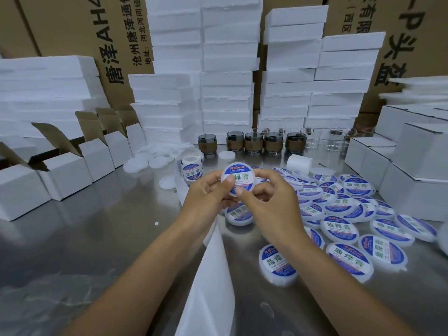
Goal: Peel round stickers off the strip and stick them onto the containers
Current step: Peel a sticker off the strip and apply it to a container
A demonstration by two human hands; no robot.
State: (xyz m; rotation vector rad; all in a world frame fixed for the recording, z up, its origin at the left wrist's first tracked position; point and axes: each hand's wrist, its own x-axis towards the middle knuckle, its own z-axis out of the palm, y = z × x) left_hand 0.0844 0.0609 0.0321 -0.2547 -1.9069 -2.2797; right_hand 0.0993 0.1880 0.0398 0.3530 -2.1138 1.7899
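Lower left of the frame, the steel table (84, 238) has a wide open stretch, so that's the roomy side. The right half is crowded with labelled containers (339, 229) running up to the white boxes (417, 175) at the right edge. Dead centre, both hands hold one round container (224, 171) up off the table. The left hand (206, 192) and right hand (271, 200) curl their fingers round its rim, thumbs pressing on the sticker (238, 174). The thumbs hide the sticker's lower part, so I can't tell if it's fully down. The white strip (211, 275) runs from the roll (191, 167) under the hands and gets cut off at the bottom edge. Open boxes (63, 170) line the left side, and foam stacks (225, 93) and glass cups (252, 141) wall off the back.
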